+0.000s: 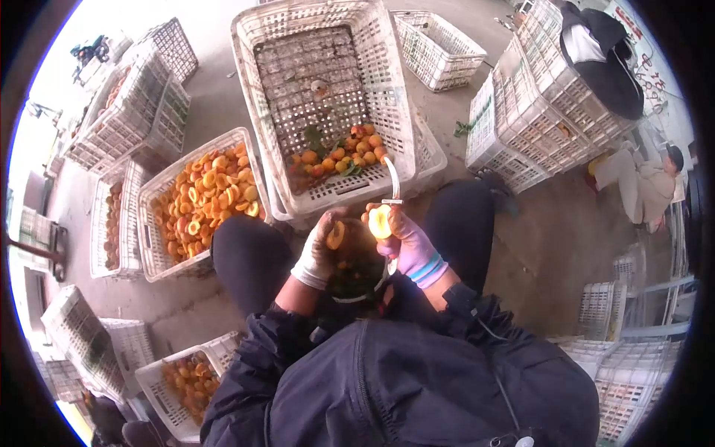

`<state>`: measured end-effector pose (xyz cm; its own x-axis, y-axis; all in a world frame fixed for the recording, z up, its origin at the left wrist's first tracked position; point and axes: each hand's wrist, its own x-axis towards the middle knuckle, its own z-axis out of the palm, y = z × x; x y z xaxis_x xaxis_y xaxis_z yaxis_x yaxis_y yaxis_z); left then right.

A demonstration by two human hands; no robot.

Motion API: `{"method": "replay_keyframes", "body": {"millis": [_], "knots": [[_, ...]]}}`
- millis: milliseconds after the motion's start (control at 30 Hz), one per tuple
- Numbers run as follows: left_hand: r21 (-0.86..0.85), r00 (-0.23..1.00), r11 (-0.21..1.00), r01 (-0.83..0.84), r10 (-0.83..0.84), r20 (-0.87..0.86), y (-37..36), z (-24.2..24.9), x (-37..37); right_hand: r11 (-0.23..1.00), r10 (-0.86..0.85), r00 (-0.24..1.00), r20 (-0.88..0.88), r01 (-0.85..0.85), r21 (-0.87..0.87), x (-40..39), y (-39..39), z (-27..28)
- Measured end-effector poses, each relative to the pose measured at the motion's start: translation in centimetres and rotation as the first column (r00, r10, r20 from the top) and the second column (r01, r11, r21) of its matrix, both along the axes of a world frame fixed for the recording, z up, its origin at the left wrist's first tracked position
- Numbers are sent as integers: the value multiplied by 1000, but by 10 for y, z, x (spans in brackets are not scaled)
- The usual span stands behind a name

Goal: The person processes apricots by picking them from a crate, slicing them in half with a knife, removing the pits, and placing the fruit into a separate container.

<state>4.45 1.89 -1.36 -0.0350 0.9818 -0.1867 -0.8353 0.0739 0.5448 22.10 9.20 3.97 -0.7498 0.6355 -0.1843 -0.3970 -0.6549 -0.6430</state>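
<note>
My left hand (316, 253), in a pale glove with stained fingers, is closed around an apricot half (336, 235). Close beside it, my right hand (408, 244), in a purplish glove with a blue-striped cuff, grips another apricot half (380, 221), its pale cut face turned up. A curved white strip (392, 177) with a small metal crosspiece (392, 201) rises just above the right fingers. Both hands are between my knees, over a dark container (351, 277) partly hidden below. Ahead, a tilted white crate (313, 195) holds whole apricots (363, 145) and leaves at its near end.
Left of my knee stands a crate (147, 223) full of apricot halves (205, 197). Another crate (160, 384) with apricots is at lower left. Stacked crates (547, 104) stand at right, a dark garment (607, 63) over them. A person (644, 182) sits farther right.
</note>
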Motion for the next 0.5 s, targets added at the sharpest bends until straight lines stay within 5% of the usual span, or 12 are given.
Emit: {"method": "replay_keyframes", "body": {"millis": [67,133,167,200,233,267,333,400,500], "knots": [[-57,998,998,9,-6,56,-3,8,2,999,-14,999,32,16,-42,2,-3,5],[-120,989,992,28,-45,-144,-8,8,0,997,-78,988,131,79,0,-1,-6,1],[-70,892,996,49,-76,-445,0,-24,-8,994,-110,982,156,111,3,-2,-7,-1],[-112,896,991,76,-117,-429,1,-24,-7,997,-63,995,79,66,-28,-1,-4,-15],[-151,970,962,228,-237,-49,0,-5,1,993,-118,982,148,115,24,-3,-6,-14],[-149,996,985,91,-92,0,5,-14,10,990,-77,989,127,61,129,1,-3,-20],[-112,981,977,180,-187,-58,7,-11,1,816,-415,872,259,231,529,-18,-7,-50],[-50,972,972,231,-233,-37,7,-24,-5,590,-604,641,473,-39,806,-13,-14,-29],[-150,974,964,220,-225,-14,5,-15,6,448,-633,643,431,-150,882,-9,-26,-3]]}}
